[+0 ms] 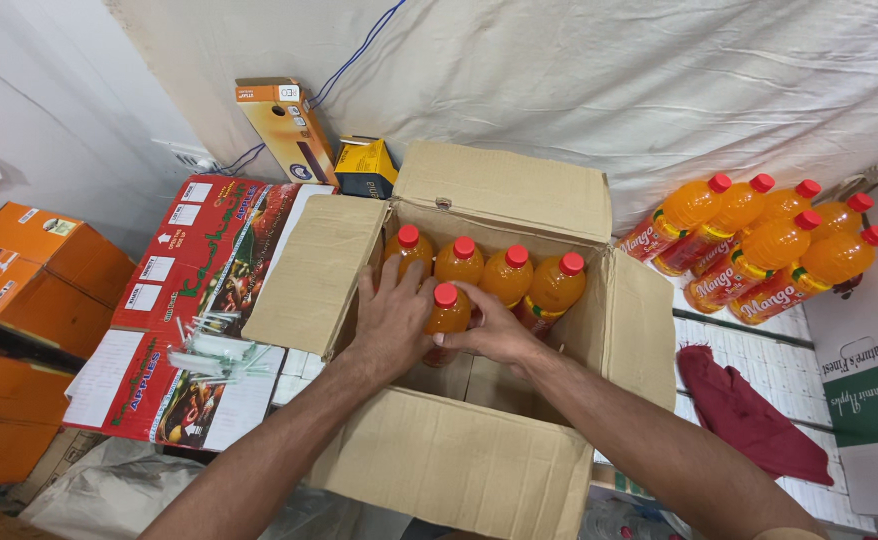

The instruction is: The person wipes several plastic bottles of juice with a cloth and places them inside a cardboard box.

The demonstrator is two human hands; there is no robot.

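An open brown cardboard box (pixel 504 185) stands in front of me with its flaps spread. Several orange drink bottles with red caps stand upright in a row along its far wall (pixel 507 272). In front of that row stands one more orange bottle (pixel 446 308), held between both hands. My left hand (pixel 391 322) presses against its left side, fingers spread upward. My right hand (pixel 496 330) wraps its right side, fingertips near the neck. The lower part of the bottle is hidden by my hands.
A shrink-wrapped pack of orange bottles (pixel 759 250) lies at the right on white cartons. A dark red cloth (pixel 749 415) lies below it. Flat red printed fruit cartons (pixel 194 300) and orange boxes (pixel 39 280) sit at the left. Small boxes (pixel 289 125) lean on the white sheet behind.
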